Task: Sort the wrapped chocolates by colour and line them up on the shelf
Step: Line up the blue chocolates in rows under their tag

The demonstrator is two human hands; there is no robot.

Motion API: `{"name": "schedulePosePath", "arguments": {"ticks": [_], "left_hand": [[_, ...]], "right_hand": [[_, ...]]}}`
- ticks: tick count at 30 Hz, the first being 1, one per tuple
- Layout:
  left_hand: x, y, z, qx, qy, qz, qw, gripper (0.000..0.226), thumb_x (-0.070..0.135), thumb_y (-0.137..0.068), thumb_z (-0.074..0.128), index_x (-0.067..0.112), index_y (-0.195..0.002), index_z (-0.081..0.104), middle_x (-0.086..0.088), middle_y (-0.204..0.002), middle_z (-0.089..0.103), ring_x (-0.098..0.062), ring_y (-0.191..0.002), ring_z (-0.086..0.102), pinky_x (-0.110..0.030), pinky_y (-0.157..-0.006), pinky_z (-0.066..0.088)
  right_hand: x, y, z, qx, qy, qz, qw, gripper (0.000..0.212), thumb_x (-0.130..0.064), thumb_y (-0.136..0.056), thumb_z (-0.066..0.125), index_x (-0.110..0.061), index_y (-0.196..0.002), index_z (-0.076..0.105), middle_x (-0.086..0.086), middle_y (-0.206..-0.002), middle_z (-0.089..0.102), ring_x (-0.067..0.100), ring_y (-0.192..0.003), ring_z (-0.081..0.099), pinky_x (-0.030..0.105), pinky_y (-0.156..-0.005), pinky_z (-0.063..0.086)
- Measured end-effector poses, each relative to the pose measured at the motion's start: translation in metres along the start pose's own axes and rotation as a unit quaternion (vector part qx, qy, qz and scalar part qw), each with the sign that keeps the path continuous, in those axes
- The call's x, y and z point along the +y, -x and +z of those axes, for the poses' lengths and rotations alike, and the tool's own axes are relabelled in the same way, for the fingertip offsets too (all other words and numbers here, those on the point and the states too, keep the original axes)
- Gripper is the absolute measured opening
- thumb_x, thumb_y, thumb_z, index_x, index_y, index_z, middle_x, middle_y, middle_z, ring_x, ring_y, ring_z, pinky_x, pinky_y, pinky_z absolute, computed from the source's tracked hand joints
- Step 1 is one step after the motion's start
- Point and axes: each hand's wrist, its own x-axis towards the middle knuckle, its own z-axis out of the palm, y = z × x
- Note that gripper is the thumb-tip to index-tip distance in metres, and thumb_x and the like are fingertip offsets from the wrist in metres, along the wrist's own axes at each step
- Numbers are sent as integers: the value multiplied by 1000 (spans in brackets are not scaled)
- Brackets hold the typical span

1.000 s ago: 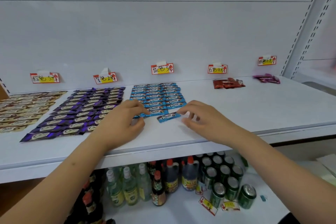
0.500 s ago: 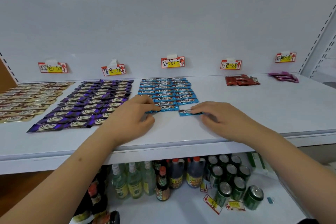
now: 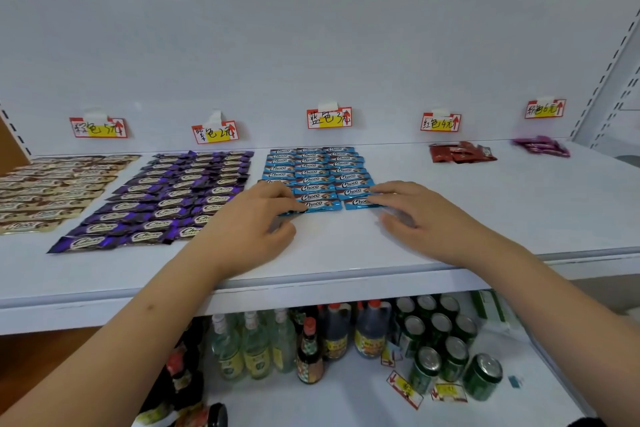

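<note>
Head view: both hands, fingers loosely bent, touch front-row blue "Choco" bars [image 3: 313, 184]; grip unclear.

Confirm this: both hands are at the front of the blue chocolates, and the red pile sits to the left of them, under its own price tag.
Not quite. The head view shows the red pile to the right of the blue chocolates, not the left. The left hand and right hand are indeed at the blue block's front.

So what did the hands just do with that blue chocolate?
The right hand slid the loose blue chocolate up into the blue rows, straightening it. The left hand stayed pressing the front left edge. Purple, red and pink piles stayed put.
</note>
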Motion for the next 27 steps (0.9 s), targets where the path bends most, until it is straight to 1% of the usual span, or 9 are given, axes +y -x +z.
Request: {"name": "schedulePosePath", "arguments": {"ticks": [3,5,8,12,16,19,22,24,27], "left_hand": [[1,0,0,1,-5,15,1000,58,41,-83,31,25,-128,63,11,-117,55,-10,-111,48,-33,-99,43],[1,0,-1,-2,-12,22,1000,61,43,-82,30,23,-128,64,9,-119,56,-11,-113,48,-34,-102,42],[1,0,-1,0,-15,29,999,61,43,-83,30,22,-127,65,9,-119,57,-11,-113,47,-32,-102,41],[2,1,-1,-1,-16,25,1000,61,44,-83,29,23,-128,64,9,-120,56,-10,-114,46,-30,-102,40],[3,1,-3,-6,-14,21,1000,60,44,-83,30,24,-128,64,9,-119,55,-11,-113,47,-30,-100,41],[2,1,-2,44,-13,1,999,51,37,-83,35,21,-120,67,8,-114,58,-13,-106,52,-33,-92,46],[1,2,-2,111,-21,-45,993,34,20,-87,46,15,-110,71,4,-108,63,-17,-100,56,-34,-80,50],[2,2,-1,117,-28,-66,991,27,12,-90,51,15,-108,72,5,-108,63,-17,-101,57,-33,-75,51],[1,2,0,99,-24,-64,993,27,10,-90,51,16,-106,72,7,-107,63,-15,-100,56,-34,-75,51]], "right_hand": [[-6,3,-3,3,1,-9,1000,59,-51,-91,33,-21,-136,55,-13,-130,49,4,-118,47,25,-104,40],[-7,4,-3,-7,2,-13,1000,51,-46,-94,37,-22,-135,57,-13,-129,50,3,-116,47,27,-101,42],[-7,3,-3,-22,17,-15,1000,43,-38,-100,45,-21,-138,54,-11,-135,48,3,-120,43,26,-103,39],[-7,3,-3,-40,50,-14,998,52,-49,-100,37,-23,-143,49,-13,-143,42,4,-127,38,24,-106,35],[-8,4,-3,-38,41,-18,998,62,-58,-94,30,-25,-143,48,-13,-144,43,3,-128,38,27,-108,36],[-7,4,-2,-19,25,-33,999,65,-61,-93,28,-25,-144,47,-14,-144,42,2,-130,39,27,-110,36],[-6,2,-2,-14,19,-35,999,65,-62,-93,27,-26,-144,46,-14,-145,41,1,-131,39,29,-111,35],[-10,-2,0,-20,5,-38,999,62,-63,-95,29,-27,-144,46,-15,-146,41,1,-132,37,29,-113,33],[-24,-10,7,-36,-5,-58,998,53,-54,-100,35,-27,-144,45,-13,-147,40,1,-134,34,25,-114,29]]}}
